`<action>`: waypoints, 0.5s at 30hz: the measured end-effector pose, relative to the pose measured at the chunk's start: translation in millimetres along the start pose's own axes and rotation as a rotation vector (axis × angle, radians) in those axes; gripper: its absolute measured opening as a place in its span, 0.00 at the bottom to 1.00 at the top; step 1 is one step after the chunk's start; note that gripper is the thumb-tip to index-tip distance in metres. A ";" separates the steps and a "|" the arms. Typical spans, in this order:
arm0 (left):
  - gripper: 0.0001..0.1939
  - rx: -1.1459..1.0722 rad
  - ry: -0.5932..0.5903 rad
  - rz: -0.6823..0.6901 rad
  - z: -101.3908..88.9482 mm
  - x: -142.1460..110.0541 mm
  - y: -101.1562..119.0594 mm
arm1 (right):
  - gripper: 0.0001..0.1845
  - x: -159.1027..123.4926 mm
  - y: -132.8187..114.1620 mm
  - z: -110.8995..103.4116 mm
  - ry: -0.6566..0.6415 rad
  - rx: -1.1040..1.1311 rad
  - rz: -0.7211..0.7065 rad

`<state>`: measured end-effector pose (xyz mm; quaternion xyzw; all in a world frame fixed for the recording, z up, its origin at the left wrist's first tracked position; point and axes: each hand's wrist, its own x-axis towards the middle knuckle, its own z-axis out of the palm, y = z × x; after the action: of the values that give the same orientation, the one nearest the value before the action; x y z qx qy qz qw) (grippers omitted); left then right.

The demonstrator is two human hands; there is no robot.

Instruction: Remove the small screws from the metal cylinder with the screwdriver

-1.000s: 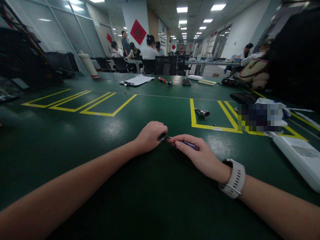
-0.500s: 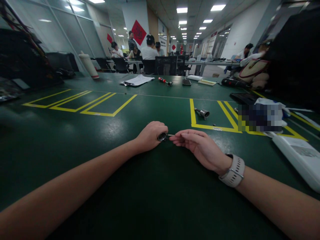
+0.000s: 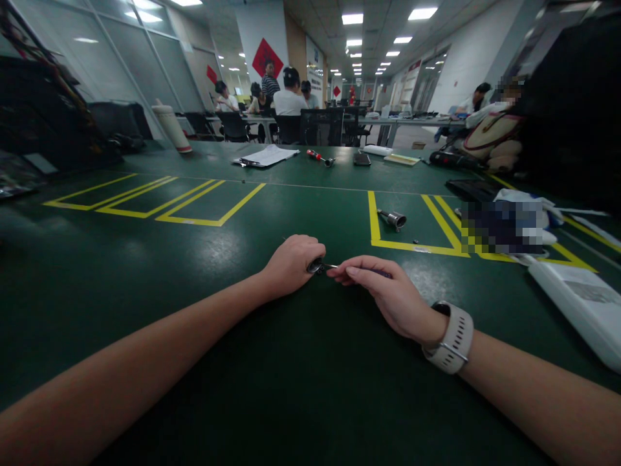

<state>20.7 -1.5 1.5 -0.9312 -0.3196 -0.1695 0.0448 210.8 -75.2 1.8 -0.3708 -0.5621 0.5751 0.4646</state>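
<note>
My left hand [image 3: 292, 265] is closed round a shiny metal cup-shaped part [image 3: 314, 266], its open mouth facing me; the rest of the part is hidden in the fist. My right hand [image 3: 383, 285], with a watch on its wrist, grips a screwdriver [image 3: 383, 273]. The thin metal shaft points left and its tip is at the small fitting on the side of the cup-shaped part. Whether the tip sits in a screw is too small to tell. A similar metal cup-shaped piece [image 3: 396, 221] lies inside a yellow-taped area, up and right of my hands.
Yellow tape [image 3: 412, 247] marks areas on the green table [image 3: 310, 388]. Towards the back lie papers [image 3: 269, 155], a red-handled tool [image 3: 315, 155] and a phone [image 3: 361, 159]. A cup [image 3: 173, 126] stands left. A white case [image 3: 577, 304] lies right. Several people sit beyond.
My right hand has rolled slightly about the screwdriver, showing more of its dark handle, and the watch has turned with it. My left hand and the cup-shaped part are almost unmoved.
</note>
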 end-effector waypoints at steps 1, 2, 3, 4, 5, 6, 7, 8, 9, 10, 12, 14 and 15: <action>0.05 0.002 -0.002 -0.008 0.2 -0.1 0.0 | 0.08 0.2 -0.3 0.2 0.000 0.024 0.010; 0.05 0.004 -0.003 -0.016 0.4 -0.2 0.0 | 0.08 0.2 -0.5 0.3 0.001 0.034 0.013; 0.05 0.005 -0.002 -0.024 0.5 -0.3 0.0 | 0.08 0.0 -0.6 0.4 0.001 0.035 0.012; 0.05 0.005 -0.001 -0.029 0.5 -0.4 0.0 | 0.08 -0.4 -0.6 0.3 0.005 0.031 0.007; 0.05 0.006 0.000 -0.034 0.3 -0.4 0.2 | 0.08 -1.0 -0.4 0.1 0.011 0.025 0.001; 0.05 0.005 -0.002 -0.038 0.1 -0.4 0.4 | 0.08 -1.8 -0.1 -0.3 0.013 0.018 -0.006; 0.05 0.005 -0.003 -0.043 -0.2 -0.4 0.7 | 0.08 -2.5 0.3 -0.9 0.017 0.007 -0.012; 0.05 0.005 -0.005 -0.046 -0.6 -0.3 1.0 | 0.08 -3.2 0.9 -1.6 0.021 -0.008 -0.021; 0.05 0.006 -0.008 -0.048 -0.8 -0.3 1.4 | 0.09 -3.8 1.5 -2.3 0.025 -0.026 -0.032; 0.05 0.009 -0.010 -0.050 -1.0 -0.3 1.7 | 0.09 -4.2 2.1 -3.1 0.029 -0.047 -0.045; 0.05 0.018 -0.012 -0.058 -1.2 -0.4 2.0 | 0.09 -4.5 3.0 -4.3 0.047 -0.081 -0.067; 0.05 0.025 -0.013 -0.068 -1.1 -0.7 1.8 | 0.09 -4.3 3.1 -4.9 0.073 -0.099 -0.074; 0.04 0.025 -0.010 -0.074 -1.0 -0.9 1.6 | 0.10 -4.1 2.6 -4.8 0.084 -0.106 -0.071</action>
<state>20.7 -3.4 2.2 -0.9189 -0.3562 -0.1622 0.0487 216.3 -77.5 -1.6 -0.3984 -0.5845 0.5119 0.4875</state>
